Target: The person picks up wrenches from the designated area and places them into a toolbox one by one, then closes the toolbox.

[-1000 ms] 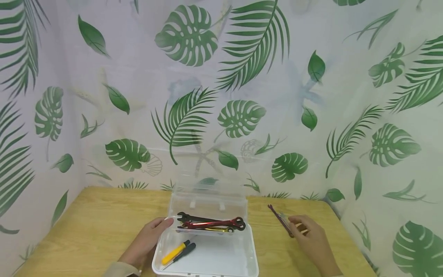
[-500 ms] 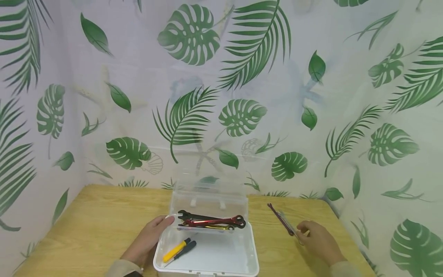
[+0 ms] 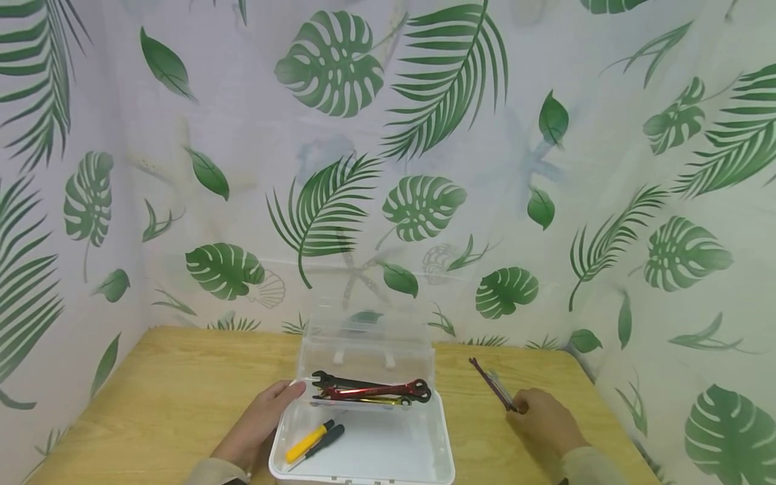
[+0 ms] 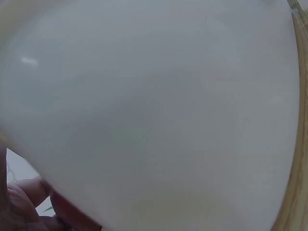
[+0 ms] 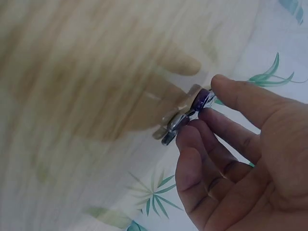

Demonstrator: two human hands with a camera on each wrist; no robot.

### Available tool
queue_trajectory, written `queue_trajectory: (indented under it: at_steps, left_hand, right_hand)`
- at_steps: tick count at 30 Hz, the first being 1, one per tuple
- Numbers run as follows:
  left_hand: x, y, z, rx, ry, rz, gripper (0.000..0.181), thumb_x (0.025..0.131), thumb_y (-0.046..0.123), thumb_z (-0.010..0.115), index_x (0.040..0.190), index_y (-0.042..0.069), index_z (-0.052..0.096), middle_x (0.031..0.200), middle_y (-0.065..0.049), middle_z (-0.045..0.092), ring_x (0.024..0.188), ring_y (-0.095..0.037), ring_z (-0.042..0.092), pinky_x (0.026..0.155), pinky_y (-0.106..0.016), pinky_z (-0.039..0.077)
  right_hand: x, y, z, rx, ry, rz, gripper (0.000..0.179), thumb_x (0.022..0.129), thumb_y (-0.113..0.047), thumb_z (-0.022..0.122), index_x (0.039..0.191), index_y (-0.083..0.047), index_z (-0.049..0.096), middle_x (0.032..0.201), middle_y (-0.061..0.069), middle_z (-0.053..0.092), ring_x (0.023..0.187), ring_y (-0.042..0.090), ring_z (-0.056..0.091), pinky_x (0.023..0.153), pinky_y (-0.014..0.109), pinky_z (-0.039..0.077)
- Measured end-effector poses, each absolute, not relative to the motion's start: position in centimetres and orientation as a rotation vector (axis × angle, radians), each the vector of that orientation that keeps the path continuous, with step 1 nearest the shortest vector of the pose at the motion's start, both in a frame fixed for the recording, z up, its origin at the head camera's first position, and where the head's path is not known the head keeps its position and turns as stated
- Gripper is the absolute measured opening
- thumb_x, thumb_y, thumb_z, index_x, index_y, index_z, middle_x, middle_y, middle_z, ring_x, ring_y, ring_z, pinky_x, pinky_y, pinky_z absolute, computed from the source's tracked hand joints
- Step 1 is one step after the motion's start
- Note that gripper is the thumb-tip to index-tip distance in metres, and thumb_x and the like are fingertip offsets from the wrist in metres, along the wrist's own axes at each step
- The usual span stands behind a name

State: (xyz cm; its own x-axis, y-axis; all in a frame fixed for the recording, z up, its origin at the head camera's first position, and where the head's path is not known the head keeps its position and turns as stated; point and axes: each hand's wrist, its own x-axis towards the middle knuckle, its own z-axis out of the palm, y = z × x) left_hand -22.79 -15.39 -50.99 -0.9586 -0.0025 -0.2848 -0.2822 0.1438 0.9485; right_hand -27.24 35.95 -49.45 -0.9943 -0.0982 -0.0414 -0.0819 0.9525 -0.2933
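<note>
A white toolbox [image 3: 445, 438] with its clear lid [image 3: 364, 350] raised stands on the table. My left hand [image 3: 263, 414] holds its left rim, thumb on top. In the left wrist view the box's white wall [image 4: 159, 106] hides most of that hand. To the right of the box lie a purple wrench [image 3: 485, 377] and a silver wrench [image 3: 498, 385], side by side. My right hand [image 3: 545, 417] pinches their near ends between thumb and fingers. The right wrist view shows the purple end [image 5: 201, 99] and silver end [image 5: 174, 126] at the fingertips.
A black wrench [image 3: 324, 379], a red wrench [image 3: 376, 391] and a yellow wrench [image 3: 382, 401] lie in the box's upper tray. Below them are a yellow-handled tool [image 3: 306, 444] and a black-handled screwdriver [image 3: 327, 439]. A leaf-print curtain [image 3: 364, 148] surrounds the wooden table [image 3: 200, 377].
Half a second ago the silver wrench stuck out toward my right hand; now it lies further forward along the purple one. My right fingers have closed in on both. The left hand stays put.
</note>
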Motion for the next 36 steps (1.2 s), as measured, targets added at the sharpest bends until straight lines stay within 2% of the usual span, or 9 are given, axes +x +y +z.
queue_trajectory:
  at_steps: [8,14,22,27,30,32,34,36]
  left_hand:
    - [-22.9,-15.4,-51.2,-0.288,2.187,1.924,0.087,0.093,0.069,0.060,0.147,0.001,0.052,0.146,-0.023,0.057,0.135,-0.045,0.052,0.110,-0.067,0.040]
    - [-22.9,-15.3,-51.1,-0.296,2.177,1.922,0.089,0.092,0.070,0.060,0.148,0.001,0.051,0.148,-0.024,0.055,0.136,-0.046,0.050,0.110,-0.069,0.039]
    - [-22.8,-15.3,-51.0,-0.269,2.171,1.944,0.085,0.095,0.066,0.060,0.147,0.000,0.051,0.144,-0.023,0.058,0.132,-0.043,0.056,0.108,-0.064,0.045]
    - [-22.7,-15.3,-50.8,-0.264,2.190,1.938,0.089,0.093,0.069,0.060,0.147,-0.001,0.051,0.144,-0.024,0.058,0.132,-0.043,0.055,0.108,-0.064,0.045]
    - [-22.6,-15.3,-50.8,-0.271,2.194,1.942,0.088,0.093,0.069,0.061,0.147,0.000,0.051,0.144,-0.024,0.058,0.132,-0.043,0.056,0.108,-0.064,0.045]
    - [-22.6,-15.3,-50.8,-0.277,2.195,1.940,0.088,0.093,0.068,0.061,0.147,0.000,0.051,0.144,-0.024,0.058,0.132,-0.043,0.055,0.108,-0.064,0.044]
    - [-22.5,-15.3,-50.8,-0.283,2.201,1.929,0.089,0.092,0.069,0.061,0.147,-0.001,0.050,0.145,-0.025,0.057,0.133,-0.044,0.054,0.109,-0.065,0.043]
    - [-22.5,-15.3,-50.8,-0.273,2.208,1.925,0.089,0.093,0.068,0.060,0.147,-0.002,0.050,0.145,-0.026,0.057,0.133,-0.045,0.054,0.109,-0.065,0.043]
  right_hand:
    - [-27.4,35.3,-49.2,-0.161,3.095,-0.428,0.013,0.089,-0.022,0.080,0.087,-0.013,0.071,0.086,-0.001,0.069,0.079,0.018,0.064,0.071,0.045,0.057]
    - [-27.4,34.7,-48.8,-0.172,3.091,-0.381,0.014,0.089,-0.018,0.079,0.083,-0.013,0.067,0.082,-0.003,0.065,0.075,0.016,0.060,0.067,0.042,0.055]
    - [-27.0,34.6,-48.5,-0.111,3.053,-0.474,0.012,0.085,-0.018,0.075,0.085,-0.012,0.065,0.083,-0.001,0.066,0.073,0.017,0.058,0.065,0.041,0.053]
    - [-26.5,34.8,-48.3,-0.082,3.021,-0.689,0.013,0.090,-0.010,0.070,0.099,-0.003,0.063,0.085,0.004,0.065,0.070,0.017,0.058,0.063,0.035,0.052]
    - [-26.3,34.8,-48.2,-0.094,2.997,-0.829,0.026,0.094,-0.006,0.068,0.117,0.004,0.061,0.088,0.006,0.065,0.066,0.016,0.057,0.057,0.030,0.050]
    - [-26.1,34.7,-48.1,-0.096,3.001,-0.879,0.032,0.095,-0.005,0.067,0.125,0.005,0.061,0.086,0.006,0.064,0.063,0.016,0.055,0.052,0.028,0.048]
    - [-26.0,34.6,-48.0,-0.104,3.015,-0.907,0.034,0.096,-0.004,0.066,0.129,0.003,0.063,0.086,0.005,0.065,0.059,0.016,0.055,0.048,0.027,0.046]
    - [-26.0,34.5,-48.0,-0.106,3.048,-0.898,0.029,0.097,-0.005,0.066,0.125,0.001,0.067,0.087,0.004,0.066,0.060,0.015,0.055,0.048,0.026,0.045]
